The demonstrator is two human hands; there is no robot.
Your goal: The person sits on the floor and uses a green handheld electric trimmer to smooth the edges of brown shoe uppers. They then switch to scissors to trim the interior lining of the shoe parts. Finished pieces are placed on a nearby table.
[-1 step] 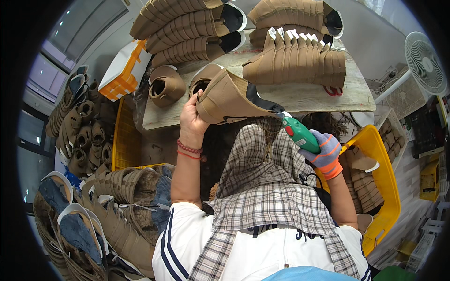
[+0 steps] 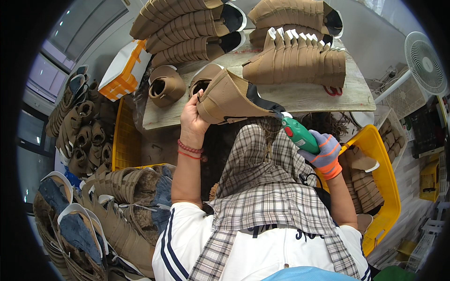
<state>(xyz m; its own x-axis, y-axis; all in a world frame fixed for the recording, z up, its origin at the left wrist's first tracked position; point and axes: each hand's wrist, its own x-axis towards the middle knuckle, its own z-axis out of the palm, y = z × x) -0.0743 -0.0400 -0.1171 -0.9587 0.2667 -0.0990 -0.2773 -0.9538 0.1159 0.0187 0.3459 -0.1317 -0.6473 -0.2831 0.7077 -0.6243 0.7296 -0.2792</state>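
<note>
Nearest, a white shirt [image 2: 262, 248] is covered by a plaid apron [image 2: 262, 201]. To the left, stacked brown uppers [image 2: 117, 206] with blue-grey and white parts are heaped; to the right, more brown pieces [image 2: 365, 187] are held in a yellow basket [image 2: 386, 201].

Farther out, over the lap, a green handheld tool [image 2: 300, 135] with a red button is grasped by the right grip [image 2: 323, 152], gloved in grey and orange, its fingers wrapped around the lower end of the body. The left grip [image 2: 194, 119], bare and with red bracelets [image 2: 190, 149] at the wrist, is closed on the left end of a brown shoe upper [image 2: 229, 100]. The upper is thus held up between the two grips, extended rightward from the left one; its black-edged right end is met by the tool's tip, ahead of and left of the right grip. Whether the upper is supported by the counter [image 2: 164, 114] cannot be told.

On the counter, two rounded brown uppers [image 2: 166, 86] are set at the left, one partly hidden by the held piece. Beyond, nested rows of brown uppers [image 2: 295, 65] are laid out. At the far right, a white fan [image 2: 425, 63] is seen.
</note>
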